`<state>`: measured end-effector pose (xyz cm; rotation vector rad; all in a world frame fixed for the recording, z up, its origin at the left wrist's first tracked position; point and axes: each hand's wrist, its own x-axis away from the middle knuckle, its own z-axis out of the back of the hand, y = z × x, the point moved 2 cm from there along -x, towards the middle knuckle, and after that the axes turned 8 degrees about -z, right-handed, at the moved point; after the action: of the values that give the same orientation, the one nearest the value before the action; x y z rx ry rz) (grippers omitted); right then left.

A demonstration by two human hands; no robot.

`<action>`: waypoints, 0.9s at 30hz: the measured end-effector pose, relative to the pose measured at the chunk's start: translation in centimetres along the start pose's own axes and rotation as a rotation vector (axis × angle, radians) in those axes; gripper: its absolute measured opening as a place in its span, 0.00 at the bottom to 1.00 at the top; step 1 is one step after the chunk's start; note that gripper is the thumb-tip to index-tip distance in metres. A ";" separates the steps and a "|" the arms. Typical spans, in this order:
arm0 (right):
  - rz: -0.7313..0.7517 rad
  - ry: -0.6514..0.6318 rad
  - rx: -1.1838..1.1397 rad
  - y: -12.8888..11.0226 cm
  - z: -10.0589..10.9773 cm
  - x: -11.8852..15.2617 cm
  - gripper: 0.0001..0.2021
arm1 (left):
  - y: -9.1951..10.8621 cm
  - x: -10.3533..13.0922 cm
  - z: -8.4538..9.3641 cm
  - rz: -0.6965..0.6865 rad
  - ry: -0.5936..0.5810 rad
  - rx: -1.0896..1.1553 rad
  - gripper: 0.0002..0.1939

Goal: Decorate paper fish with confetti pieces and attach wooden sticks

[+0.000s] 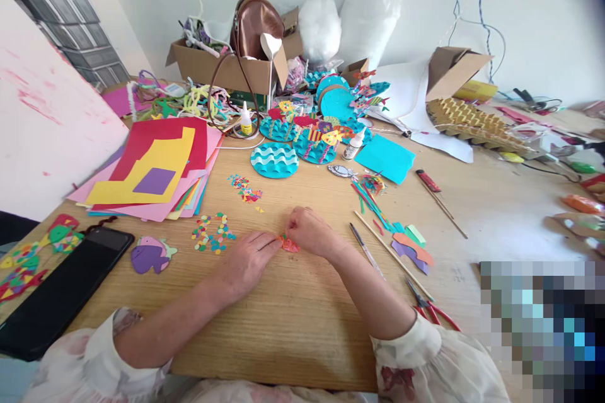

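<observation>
A small red-orange paper piece (290, 245) lies on the wooden table between my hands. My left hand (250, 261) rests flat with its fingers together, the tips at the left edge of that piece. Above the piece, my right hand (309, 231) is bent with fingers closed; whatever its fingertips pinch is too small to make out. Round coloured paper dots (215, 233) are spread to the left, and small confetti bits (244, 189) lie farther back. A purple and pink paper fish (150, 255) sits beyond the dots on the left.
Stacked coloured sheets (161, 164) and a black phone (66, 289) are at the left. Teal wavy discs (275, 160) and a glue bottle (353, 144) stand behind. On the right lie a pen (367, 250), a wooden stick (394, 255) and red-handled scissors (429, 308).
</observation>
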<state>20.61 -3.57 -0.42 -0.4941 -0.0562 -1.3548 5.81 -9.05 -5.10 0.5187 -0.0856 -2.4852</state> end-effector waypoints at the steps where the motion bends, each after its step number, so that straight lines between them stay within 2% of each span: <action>1: -0.007 0.002 -0.007 0.1 0.1 0.1 0.12 | -0.1 0.0 -0.1 -0.001 0.006 0.016 0.16; 11: -0.073 0.017 -0.040 -0.2 -0.1 0.4 0.12 | -0.4 -0.6 1.0 -0.047 -0.048 0.055 0.17; 27: -0.098 0.052 -0.043 -0.1 -1.0 0.4 0.11 | -0.1 -0.4 0.3 -0.039 -0.036 -0.036 0.15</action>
<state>20.33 -4.32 -1.19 -0.4975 -0.0088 -1.4666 5.96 -8.78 -4.67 0.4651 -0.0448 -2.5297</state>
